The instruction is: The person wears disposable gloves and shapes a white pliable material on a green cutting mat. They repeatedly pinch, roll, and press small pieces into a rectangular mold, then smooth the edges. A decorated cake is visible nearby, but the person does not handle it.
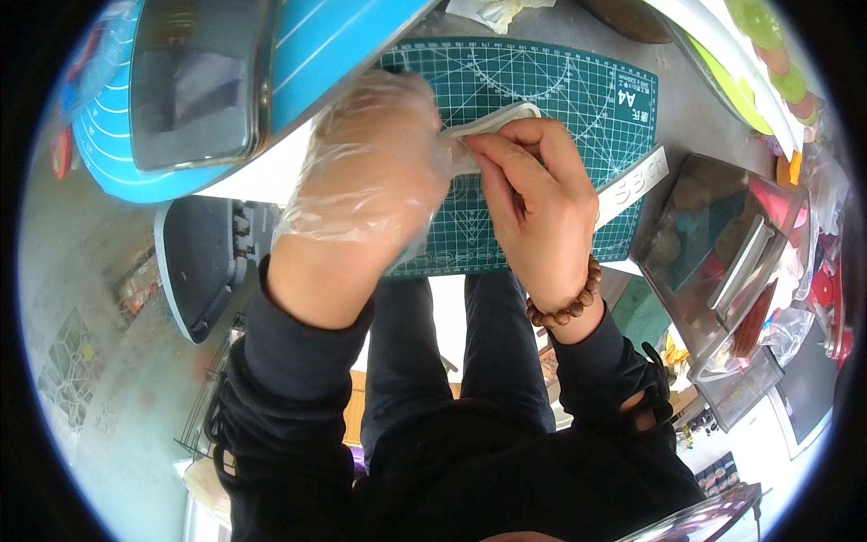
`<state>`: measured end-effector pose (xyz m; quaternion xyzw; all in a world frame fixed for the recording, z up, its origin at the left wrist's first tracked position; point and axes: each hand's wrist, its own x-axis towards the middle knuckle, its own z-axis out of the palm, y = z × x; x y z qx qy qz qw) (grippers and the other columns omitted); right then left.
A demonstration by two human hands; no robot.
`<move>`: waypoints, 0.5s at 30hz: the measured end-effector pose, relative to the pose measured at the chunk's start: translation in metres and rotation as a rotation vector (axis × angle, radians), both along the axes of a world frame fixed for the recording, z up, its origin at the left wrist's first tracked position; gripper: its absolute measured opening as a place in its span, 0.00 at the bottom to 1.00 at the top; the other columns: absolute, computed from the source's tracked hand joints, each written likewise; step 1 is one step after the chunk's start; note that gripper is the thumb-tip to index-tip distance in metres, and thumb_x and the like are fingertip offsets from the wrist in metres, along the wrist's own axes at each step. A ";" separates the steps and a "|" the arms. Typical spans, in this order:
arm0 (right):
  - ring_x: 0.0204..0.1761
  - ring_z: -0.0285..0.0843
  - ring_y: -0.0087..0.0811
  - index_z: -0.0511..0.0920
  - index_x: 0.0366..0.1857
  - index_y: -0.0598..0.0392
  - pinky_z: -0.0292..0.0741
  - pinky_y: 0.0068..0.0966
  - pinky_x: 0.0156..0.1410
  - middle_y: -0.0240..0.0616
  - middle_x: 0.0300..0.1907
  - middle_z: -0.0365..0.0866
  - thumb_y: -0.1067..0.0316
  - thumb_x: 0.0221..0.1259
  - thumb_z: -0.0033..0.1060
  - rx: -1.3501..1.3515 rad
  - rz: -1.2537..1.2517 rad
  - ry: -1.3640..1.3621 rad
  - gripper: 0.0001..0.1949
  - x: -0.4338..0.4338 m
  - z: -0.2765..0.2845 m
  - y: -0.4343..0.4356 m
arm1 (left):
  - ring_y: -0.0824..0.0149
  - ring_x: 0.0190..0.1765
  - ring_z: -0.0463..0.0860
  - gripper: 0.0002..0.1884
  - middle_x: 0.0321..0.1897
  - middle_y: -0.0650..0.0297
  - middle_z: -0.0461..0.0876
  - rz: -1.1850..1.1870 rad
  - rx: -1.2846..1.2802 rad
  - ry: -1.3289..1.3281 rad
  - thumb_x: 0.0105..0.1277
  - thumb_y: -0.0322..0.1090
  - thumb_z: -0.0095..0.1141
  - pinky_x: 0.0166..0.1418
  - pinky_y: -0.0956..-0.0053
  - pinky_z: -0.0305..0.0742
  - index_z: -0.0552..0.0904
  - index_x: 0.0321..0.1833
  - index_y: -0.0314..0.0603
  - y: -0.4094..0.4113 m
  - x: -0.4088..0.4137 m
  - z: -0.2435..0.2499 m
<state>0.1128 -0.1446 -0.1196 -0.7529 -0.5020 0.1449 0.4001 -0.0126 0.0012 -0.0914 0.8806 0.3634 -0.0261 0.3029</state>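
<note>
A white, curved strip-like piece with a raised rim [501, 118] is held over a green cutting mat [467, 223]. My right hand [542, 176], bare and with a wooden bead bracelet at the wrist, pinches the near side of this piece between thumb and fingers. My left hand [372, 156] wears a thin clear plastic glove and is blurred. Its curled fingers are at the left end of the piece, and that end is partly hidden by them. Beside my right hand, a flat white strip with raised characters [633, 186] lies across the mat's right edge.
To the left, a dark transparent container [200, 88] sits on a blue mat with white lines [318, 47]. A smoky plastic box with a handle [711, 251] stands at the right. Crumpled pale wrapping [501, 12] lies beyond the cutting mat. A grey lidded bin [200, 271] is below left.
</note>
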 end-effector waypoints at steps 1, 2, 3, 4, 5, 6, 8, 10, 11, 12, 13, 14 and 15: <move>0.44 0.91 0.45 0.95 0.51 0.60 0.87 0.38 0.48 0.42 0.49 0.87 0.82 0.68 0.80 -0.003 0.002 0.004 0.11 0.001 0.000 -0.001 | 0.41 0.54 0.90 0.18 0.48 0.47 0.89 -0.012 0.014 0.010 0.72 0.37 0.81 0.61 0.51 0.83 0.85 0.51 0.34 -0.001 0.001 0.001; 0.44 0.91 0.45 0.95 0.51 0.60 0.87 0.38 0.48 0.42 0.49 0.87 0.82 0.68 0.81 -0.006 0.004 0.008 0.11 0.001 0.000 -0.002 | 0.42 0.53 0.90 0.17 0.48 0.47 0.88 -0.018 -0.010 -0.009 0.72 0.37 0.81 0.60 0.51 0.83 0.85 0.51 0.34 -0.001 0.001 0.001; 0.44 0.90 0.45 0.95 0.51 0.60 0.87 0.38 0.48 0.42 0.49 0.87 0.82 0.67 0.81 -0.014 -0.002 0.029 0.11 0.001 0.001 -0.001 | 0.43 0.53 0.90 0.17 0.47 0.48 0.88 -0.022 -0.029 -0.030 0.72 0.37 0.80 0.60 0.52 0.83 0.85 0.51 0.34 0.001 0.001 0.002; 0.45 0.90 0.45 0.95 0.51 0.60 0.87 0.38 0.49 0.42 0.49 0.87 0.82 0.67 0.81 -0.022 -0.008 0.049 0.11 0.001 0.002 -0.001 | 0.44 0.53 0.90 0.17 0.47 0.48 0.87 -0.027 -0.049 -0.051 0.72 0.36 0.80 0.60 0.52 0.83 0.85 0.51 0.34 0.004 0.001 0.003; 0.45 0.90 0.45 0.95 0.51 0.60 0.87 0.38 0.49 0.42 0.49 0.87 0.82 0.67 0.81 -0.031 -0.015 0.069 0.12 0.001 0.003 -0.001 | 0.45 0.52 0.89 0.17 0.47 0.49 0.87 -0.032 -0.085 -0.081 0.73 0.37 0.80 0.59 0.53 0.83 0.85 0.51 0.34 0.009 -0.003 0.001; 0.45 0.90 0.44 0.95 0.51 0.60 0.87 0.38 0.49 0.41 0.48 0.87 0.83 0.66 0.80 -0.037 -0.025 0.089 0.12 0.000 0.004 -0.001 | 0.46 0.52 0.89 0.17 0.46 0.49 0.87 -0.036 -0.122 -0.110 0.73 0.37 0.80 0.59 0.53 0.83 0.84 0.51 0.35 0.014 -0.010 -0.003; 0.46 0.90 0.44 0.95 0.51 0.60 0.87 0.38 0.50 0.41 0.48 0.87 0.83 0.66 0.80 -0.049 -0.046 0.128 0.12 -0.002 0.005 0.001 | 0.49 0.49 0.87 0.17 0.45 0.51 0.85 -0.031 -0.150 -0.109 0.73 0.37 0.80 0.58 0.56 0.83 0.84 0.51 0.35 0.015 -0.014 -0.005; 0.47 0.90 0.44 0.95 0.51 0.60 0.87 0.37 0.50 0.40 0.49 0.87 0.84 0.64 0.80 -0.027 -0.029 0.070 0.13 -0.002 0.000 0.000 | 0.48 0.50 0.89 0.17 0.46 0.50 0.86 -0.017 -0.116 -0.075 0.73 0.37 0.80 0.59 0.55 0.83 0.84 0.51 0.35 0.009 -0.007 0.002; 0.47 0.90 0.43 0.95 0.51 0.60 0.87 0.37 0.50 0.40 0.49 0.87 0.84 0.64 0.80 -0.016 -0.021 0.041 0.14 -0.002 -0.002 -0.001 | 0.47 0.51 0.89 0.17 0.47 0.49 0.86 -0.010 -0.099 -0.057 0.73 0.37 0.80 0.59 0.55 0.83 0.85 0.51 0.35 0.006 -0.004 0.003; 0.48 0.90 0.43 0.95 0.51 0.60 0.87 0.36 0.51 0.40 0.49 0.87 0.84 0.63 0.80 -0.019 -0.002 0.019 0.14 -0.003 -0.002 -0.002 | 0.46 0.51 0.90 0.16 0.47 0.49 0.87 -0.002 -0.069 -0.062 0.72 0.36 0.80 0.59 0.55 0.84 0.85 0.51 0.35 0.005 -0.004 0.000; 0.49 0.89 0.43 0.95 0.51 0.60 0.87 0.36 0.51 0.40 0.50 0.87 0.84 0.62 0.79 -0.021 0.016 -0.003 0.14 -0.003 0.000 -0.003 | 0.45 0.52 0.90 0.16 0.48 0.48 0.87 0.005 -0.039 -0.067 0.72 0.36 0.80 0.59 0.55 0.84 0.85 0.51 0.35 0.003 -0.005 -0.005; 0.49 0.89 0.43 0.95 0.52 0.60 0.87 0.36 0.51 0.40 0.50 0.87 0.84 0.61 0.79 -0.023 0.035 -0.025 0.15 -0.004 0.001 -0.004 | 0.45 0.53 0.91 0.16 0.48 0.48 0.88 0.011 -0.009 -0.072 0.72 0.36 0.80 0.60 0.54 0.84 0.85 0.51 0.35 0.002 -0.005 -0.009; 0.50 0.89 0.43 0.95 0.52 0.60 0.87 0.36 0.51 0.40 0.51 0.87 0.84 0.61 0.79 -0.029 0.060 -0.052 0.16 -0.002 0.003 -0.004 | 0.44 0.54 0.91 0.16 0.49 0.48 0.88 0.017 -0.025 -0.064 0.71 0.35 0.80 0.60 0.54 0.84 0.86 0.51 0.35 0.003 -0.003 -0.008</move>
